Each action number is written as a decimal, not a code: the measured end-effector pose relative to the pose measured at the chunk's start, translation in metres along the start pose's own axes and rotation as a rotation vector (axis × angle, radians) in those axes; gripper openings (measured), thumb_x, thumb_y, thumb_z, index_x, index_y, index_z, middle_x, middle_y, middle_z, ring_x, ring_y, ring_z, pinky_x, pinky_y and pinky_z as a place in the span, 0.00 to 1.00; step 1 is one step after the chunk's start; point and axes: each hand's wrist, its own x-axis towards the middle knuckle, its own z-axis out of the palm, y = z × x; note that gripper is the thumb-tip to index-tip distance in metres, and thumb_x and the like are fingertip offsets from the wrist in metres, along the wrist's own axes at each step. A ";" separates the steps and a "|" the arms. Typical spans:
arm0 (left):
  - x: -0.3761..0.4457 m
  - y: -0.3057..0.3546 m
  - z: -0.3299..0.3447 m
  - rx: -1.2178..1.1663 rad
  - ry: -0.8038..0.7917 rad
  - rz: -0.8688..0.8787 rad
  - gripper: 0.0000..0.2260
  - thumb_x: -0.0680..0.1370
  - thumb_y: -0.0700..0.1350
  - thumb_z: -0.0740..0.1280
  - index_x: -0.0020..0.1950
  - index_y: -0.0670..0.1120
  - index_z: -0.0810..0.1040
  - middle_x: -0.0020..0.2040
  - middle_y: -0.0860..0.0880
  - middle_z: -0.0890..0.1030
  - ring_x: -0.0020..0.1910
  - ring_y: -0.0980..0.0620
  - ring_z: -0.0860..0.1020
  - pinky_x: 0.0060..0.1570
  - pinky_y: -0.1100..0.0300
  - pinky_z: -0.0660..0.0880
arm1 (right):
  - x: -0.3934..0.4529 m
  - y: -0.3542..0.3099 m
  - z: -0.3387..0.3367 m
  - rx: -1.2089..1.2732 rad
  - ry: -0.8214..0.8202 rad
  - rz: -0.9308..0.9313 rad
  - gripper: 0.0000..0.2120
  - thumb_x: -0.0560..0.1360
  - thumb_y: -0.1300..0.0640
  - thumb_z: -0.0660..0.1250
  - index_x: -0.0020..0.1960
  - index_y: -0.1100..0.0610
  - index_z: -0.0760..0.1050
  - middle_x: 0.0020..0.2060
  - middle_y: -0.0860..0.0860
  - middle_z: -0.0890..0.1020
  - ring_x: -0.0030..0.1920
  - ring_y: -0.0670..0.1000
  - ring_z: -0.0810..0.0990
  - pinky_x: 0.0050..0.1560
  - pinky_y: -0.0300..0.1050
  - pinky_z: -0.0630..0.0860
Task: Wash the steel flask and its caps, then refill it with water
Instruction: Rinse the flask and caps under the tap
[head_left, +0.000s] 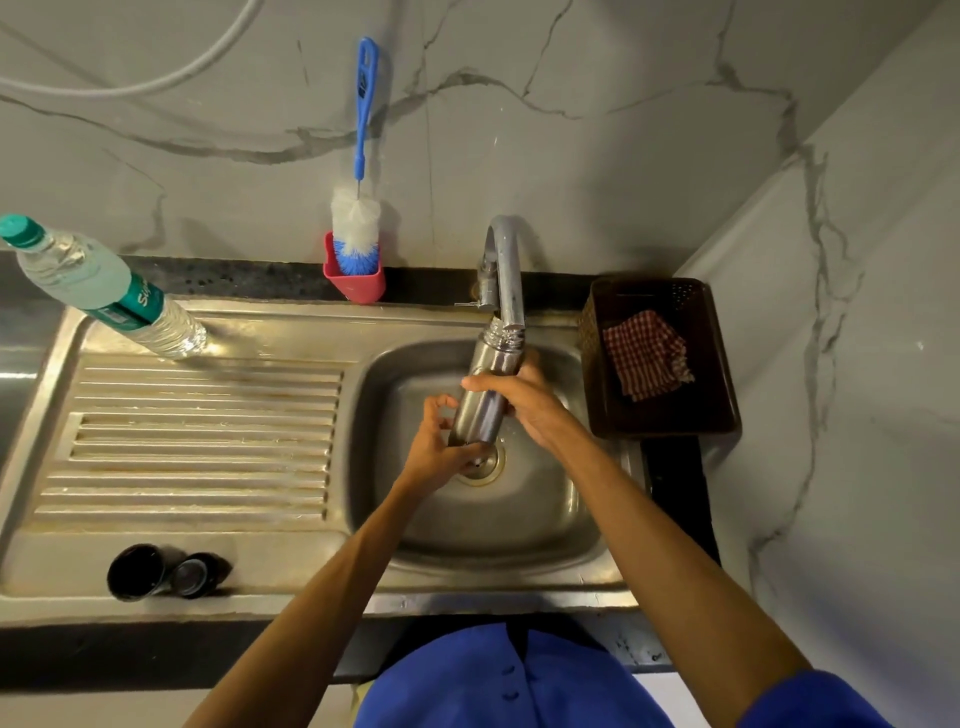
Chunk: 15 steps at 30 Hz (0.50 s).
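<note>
So I've got the steel flask (483, 395) in both hands over the sink (519, 519). My right hand (524, 405) is wrapped round its middle, and my left hand (436, 447) cups the base from below. The long axis is tilted, base toward me and low, open threaded mouth up and away, sitting right under the tap (506, 270) spout. Can't tell if water's running. Both caps (166, 571) are well off to the left on the worktop's front edge, so the left hand's the nearer one for those. Bottle brush (358, 208) stands behind the sink.
</note>
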 end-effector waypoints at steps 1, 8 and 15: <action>0.000 0.002 -0.004 0.006 -0.017 -0.002 0.36 0.63 0.44 0.85 0.64 0.59 0.70 0.63 0.40 0.79 0.56 0.39 0.85 0.45 0.39 0.85 | 0.000 0.000 -0.005 0.030 -0.010 0.009 0.37 0.65 0.65 0.82 0.68 0.53 0.68 0.59 0.54 0.82 0.57 0.56 0.84 0.51 0.49 0.83; 0.012 0.021 -0.010 0.315 -0.067 0.125 0.41 0.63 0.47 0.87 0.69 0.54 0.67 0.62 0.53 0.76 0.57 0.54 0.79 0.50 0.61 0.80 | -0.003 0.004 -0.006 0.117 0.181 0.015 0.36 0.66 0.54 0.84 0.68 0.50 0.72 0.58 0.51 0.84 0.53 0.52 0.87 0.49 0.50 0.86; 0.017 0.022 -0.025 0.143 -0.208 -0.032 0.38 0.70 0.40 0.82 0.74 0.54 0.67 0.64 0.48 0.78 0.59 0.46 0.82 0.42 0.52 0.85 | 0.001 -0.017 -0.005 -0.052 0.001 -0.051 0.36 0.66 0.62 0.82 0.69 0.51 0.70 0.58 0.52 0.82 0.56 0.53 0.84 0.55 0.51 0.84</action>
